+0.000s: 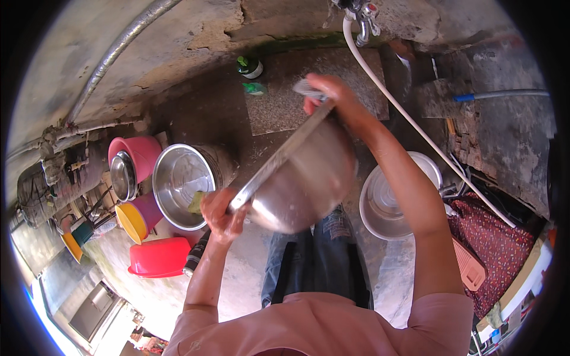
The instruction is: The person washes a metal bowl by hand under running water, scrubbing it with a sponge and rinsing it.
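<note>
A large stainless steel basin (307,173) is held tilted in front of me, its outer side towards my body and its inside facing away. My left hand (224,214) grips the lower left end of its rim. At the upper right end of the rim is my right hand (327,91), with a blurred grey scrubbing pad (308,89) at its fingers. Whether those fingers also grip the rim cannot be told. Beside my left hand, a greenish sponge or cloth (195,203) shows against another steel basin (180,184) on the left.
A metal basin (387,200) stands on the right, below a white hose (378,80) from the wall tap (364,26). Green bottles (250,68) stand near a stone slab (276,115). Pink (144,155) and red (158,257) plastic tubs are at left; a washboard (468,264) lies right.
</note>
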